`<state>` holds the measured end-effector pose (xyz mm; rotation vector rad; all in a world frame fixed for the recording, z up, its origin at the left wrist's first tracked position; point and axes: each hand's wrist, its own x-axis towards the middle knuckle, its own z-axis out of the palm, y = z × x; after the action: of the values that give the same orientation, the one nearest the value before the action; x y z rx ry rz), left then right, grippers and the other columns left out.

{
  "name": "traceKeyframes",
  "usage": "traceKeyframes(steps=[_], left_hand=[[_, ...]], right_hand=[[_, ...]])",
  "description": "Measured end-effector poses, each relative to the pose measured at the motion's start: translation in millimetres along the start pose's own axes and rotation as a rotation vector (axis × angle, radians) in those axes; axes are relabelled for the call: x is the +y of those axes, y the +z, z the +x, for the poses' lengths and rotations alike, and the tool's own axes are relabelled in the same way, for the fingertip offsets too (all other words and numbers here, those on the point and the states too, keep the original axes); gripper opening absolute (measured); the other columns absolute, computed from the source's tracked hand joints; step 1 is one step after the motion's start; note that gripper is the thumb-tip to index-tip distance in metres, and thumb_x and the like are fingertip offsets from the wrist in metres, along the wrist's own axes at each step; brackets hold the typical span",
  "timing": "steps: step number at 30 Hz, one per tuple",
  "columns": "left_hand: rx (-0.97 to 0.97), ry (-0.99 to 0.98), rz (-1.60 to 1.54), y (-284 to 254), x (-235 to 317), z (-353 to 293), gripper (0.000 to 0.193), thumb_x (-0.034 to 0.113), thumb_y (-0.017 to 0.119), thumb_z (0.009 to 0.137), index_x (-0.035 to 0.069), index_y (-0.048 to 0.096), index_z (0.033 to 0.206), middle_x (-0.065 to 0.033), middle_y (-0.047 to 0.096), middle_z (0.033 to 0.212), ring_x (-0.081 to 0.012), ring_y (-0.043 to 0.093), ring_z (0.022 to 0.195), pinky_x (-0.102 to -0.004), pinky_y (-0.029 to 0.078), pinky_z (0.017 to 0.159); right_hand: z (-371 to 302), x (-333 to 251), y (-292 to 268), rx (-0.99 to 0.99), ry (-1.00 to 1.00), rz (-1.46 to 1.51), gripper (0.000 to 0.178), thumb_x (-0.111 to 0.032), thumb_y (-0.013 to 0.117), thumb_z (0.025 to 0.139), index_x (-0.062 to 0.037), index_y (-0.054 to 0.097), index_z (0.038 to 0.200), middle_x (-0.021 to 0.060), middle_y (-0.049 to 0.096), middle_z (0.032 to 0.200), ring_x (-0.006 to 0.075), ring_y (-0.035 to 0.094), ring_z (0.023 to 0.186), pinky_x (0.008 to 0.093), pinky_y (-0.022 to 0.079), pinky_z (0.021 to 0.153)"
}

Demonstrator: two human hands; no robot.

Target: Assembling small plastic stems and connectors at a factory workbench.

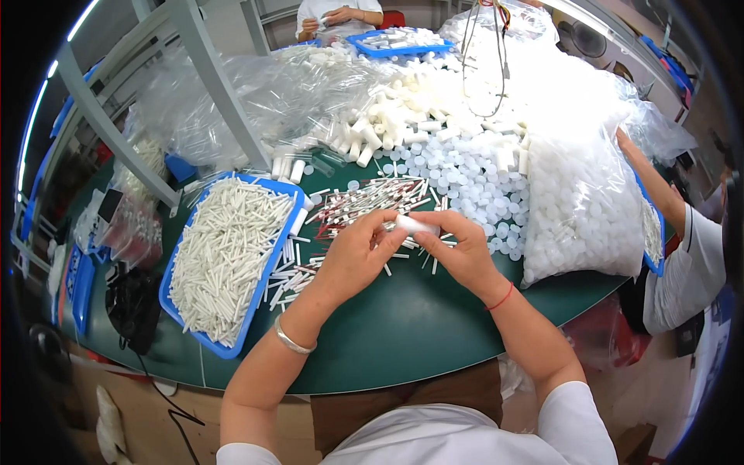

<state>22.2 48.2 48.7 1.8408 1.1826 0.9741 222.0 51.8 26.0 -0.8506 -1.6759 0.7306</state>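
Above the near middle of the green table (372, 333), my two hands hold a short white cylinder (416, 225) between them. My left hand (358, 249) pinches its left end with thumb and fingers. On the right end, my right hand (465, 252) is closed, and the part there looks translucent, though fingers partly cover it. Just beyond my hands lies a loose pile of thin red and white sticks (372, 203). Translucent round caps (465, 167) spread behind my right hand. Short white sticks (291, 283) are scattered beside my left wrist.
At left stands a blue tray (166, 298) full of white sticks. A clear bag of caps (585, 221) stands at right. White cylinders (380, 128) and plastic bags (232, 93) lie behind, near a grey metal frame (213, 85). Other people sit at the far side and right.
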Motion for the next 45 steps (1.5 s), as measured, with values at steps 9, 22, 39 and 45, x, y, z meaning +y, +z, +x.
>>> traceKeyframes(steps=[9, 22, 39, 45], left_hand=[[-0.147, -0.185, 0.244, 2, -1, -27, 0.043, 0.046, 0.064, 0.085, 0.007, 0.069, 0.100, -0.0132, 0.068, 0.082, -0.0278, 0.065, 0.075, -0.0347, 0.050, 0.069], [-0.193, -0.359, -0.648, 15, -9, -30, 0.041, 0.044, 0.046, 0.097, 0.006, 0.059, 0.089, 0.0014, 0.051, 0.073, -0.0082, 0.046, 0.064, -0.0235, 0.036, 0.055], [-0.217, -0.174, -0.367, 15, 4, -41, 0.042, 0.037, 0.034, 0.101, 0.008, 0.052, 0.076, 0.0028, 0.045, 0.067, -0.0080, 0.038, 0.060, -0.0243, 0.031, 0.055], [-0.247, -0.401, -0.708, 17, -1, -39, 0.042, 0.039, 0.034, 0.100, 0.008, 0.053, 0.078, 0.0015, 0.047, 0.068, -0.0071, 0.040, 0.059, -0.0219, 0.031, 0.051]], right_hand=[[-11, 3, 14, -0.347, -0.282, -0.254, 0.036, -0.005, 0.068, 0.077, -0.0074, 0.062, 0.113, 0.0117, 0.063, 0.090, 0.0296, 0.061, 0.083, 0.0388, 0.049, 0.074], [-7, -6, 9, -0.368, 0.162, 0.263, 0.025, -0.010, 0.073, 0.080, -0.0034, 0.068, 0.104, 0.0067, 0.062, 0.114, 0.0180, 0.056, 0.109, 0.0316, 0.043, 0.095], [-13, -11, 20, -0.579, 0.514, 0.815, 0.048, -0.017, 0.067, 0.088, 0.0030, 0.051, 0.129, 0.0133, 0.055, 0.126, 0.0219, 0.056, 0.113, 0.0385, 0.050, 0.095], [-14, -9, 19, -0.572, 0.652, 0.959, 0.048, -0.022, 0.060, 0.094, 0.0029, 0.048, 0.133, 0.0116, 0.061, 0.114, 0.0191, 0.061, 0.099, 0.0341, 0.051, 0.089]])
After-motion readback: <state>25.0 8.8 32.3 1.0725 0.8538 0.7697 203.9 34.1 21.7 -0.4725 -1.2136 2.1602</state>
